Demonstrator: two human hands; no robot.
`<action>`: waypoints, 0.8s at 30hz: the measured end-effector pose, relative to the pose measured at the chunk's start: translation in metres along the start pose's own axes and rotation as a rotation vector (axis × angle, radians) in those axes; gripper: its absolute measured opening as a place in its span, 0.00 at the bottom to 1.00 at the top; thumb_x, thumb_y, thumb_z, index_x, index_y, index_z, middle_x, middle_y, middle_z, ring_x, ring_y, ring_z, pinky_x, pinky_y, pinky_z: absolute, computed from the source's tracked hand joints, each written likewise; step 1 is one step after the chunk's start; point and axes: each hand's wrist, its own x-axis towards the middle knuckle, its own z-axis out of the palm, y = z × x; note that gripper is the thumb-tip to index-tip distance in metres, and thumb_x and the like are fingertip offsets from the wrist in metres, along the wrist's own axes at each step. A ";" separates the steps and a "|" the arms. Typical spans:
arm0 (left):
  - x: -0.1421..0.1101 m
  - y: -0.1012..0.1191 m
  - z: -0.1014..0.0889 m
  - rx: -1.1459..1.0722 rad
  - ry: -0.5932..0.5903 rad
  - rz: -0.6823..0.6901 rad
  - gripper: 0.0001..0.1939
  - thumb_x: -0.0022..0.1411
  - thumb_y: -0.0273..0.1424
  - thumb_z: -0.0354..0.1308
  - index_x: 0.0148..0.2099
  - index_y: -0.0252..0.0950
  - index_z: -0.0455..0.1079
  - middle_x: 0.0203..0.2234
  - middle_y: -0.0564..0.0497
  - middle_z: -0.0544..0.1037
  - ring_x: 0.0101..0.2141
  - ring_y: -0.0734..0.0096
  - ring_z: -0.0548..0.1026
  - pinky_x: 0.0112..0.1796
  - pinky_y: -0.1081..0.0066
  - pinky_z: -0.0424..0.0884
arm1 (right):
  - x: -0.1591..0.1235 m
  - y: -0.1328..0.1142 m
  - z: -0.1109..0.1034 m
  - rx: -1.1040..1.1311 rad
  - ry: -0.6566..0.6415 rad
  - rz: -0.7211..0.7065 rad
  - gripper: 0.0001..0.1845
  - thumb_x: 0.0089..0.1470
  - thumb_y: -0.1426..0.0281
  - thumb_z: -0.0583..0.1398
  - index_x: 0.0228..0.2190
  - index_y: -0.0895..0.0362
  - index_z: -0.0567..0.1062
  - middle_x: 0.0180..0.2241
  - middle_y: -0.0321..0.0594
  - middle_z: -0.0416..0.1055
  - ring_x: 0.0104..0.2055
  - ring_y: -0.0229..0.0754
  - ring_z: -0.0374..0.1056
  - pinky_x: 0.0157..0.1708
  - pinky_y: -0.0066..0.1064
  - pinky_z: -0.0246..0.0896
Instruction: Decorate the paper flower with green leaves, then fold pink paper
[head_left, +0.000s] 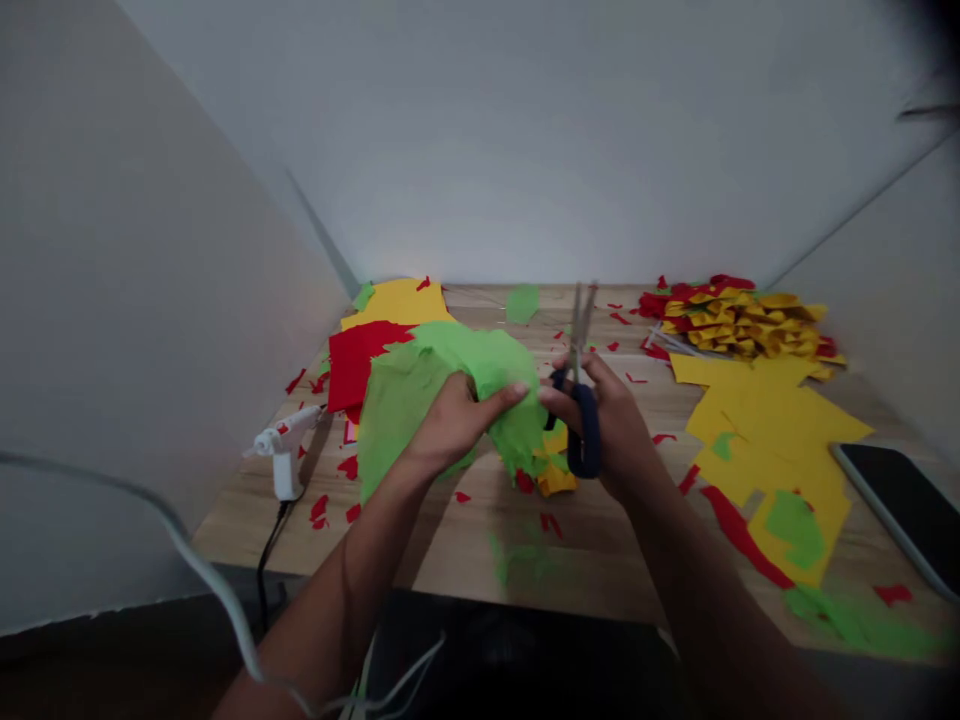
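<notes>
Reference landmark: the light-green paper sheet [405, 400]; the left grip's [457, 420] fingers are mostly hidden by it, only the thumb lying in view across its front; the blades of the scissors [585, 440] are blurred, their tips slightly parted; contact between the sheet's right edge and the right grip [615, 420] cannot be confirmed; the smartphone [900, 510], well right of the sheet, is cut off by the view's edge; the red sheet [360, 365], at the landmark's left, is partly covered by it.

The light-green paper sheet is pinched in the left grip, above the surface [615, 565]; the right grip, just right of the sheet, is closed around the scissors' navy handles, blades pointing away from the wearer; the white glue gun [285, 455] lies left of the sheet.
</notes>
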 end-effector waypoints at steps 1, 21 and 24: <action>-0.001 0.001 0.001 0.009 -0.015 -0.017 0.18 0.51 0.41 0.71 0.39 0.32 0.78 0.35 0.44 0.82 0.39 0.56 0.79 0.37 0.68 0.73 | 0.007 -0.002 0.004 0.044 -0.051 0.029 0.31 0.35 0.57 0.74 0.38 0.51 0.67 0.27 0.31 0.74 0.26 0.38 0.70 0.28 0.31 0.68; -0.031 -0.023 -0.007 -0.452 -0.016 -0.243 0.22 0.39 0.31 0.78 0.38 0.32 0.77 0.30 0.49 0.81 0.27 0.71 0.76 0.30 0.72 0.73 | 0.020 0.013 0.024 0.097 0.032 -0.023 0.28 0.36 0.64 0.71 0.41 0.52 0.69 0.23 0.27 0.71 0.20 0.34 0.64 0.21 0.27 0.60; -0.034 -0.029 -0.017 -0.420 0.082 -0.265 0.21 0.39 0.32 0.77 0.36 0.32 0.76 0.25 0.53 0.78 0.21 0.78 0.71 0.24 0.75 0.71 | 0.021 0.015 0.022 0.106 0.063 -0.074 0.26 0.37 0.66 0.70 0.40 0.52 0.70 0.22 0.27 0.70 0.19 0.32 0.62 0.21 0.27 0.60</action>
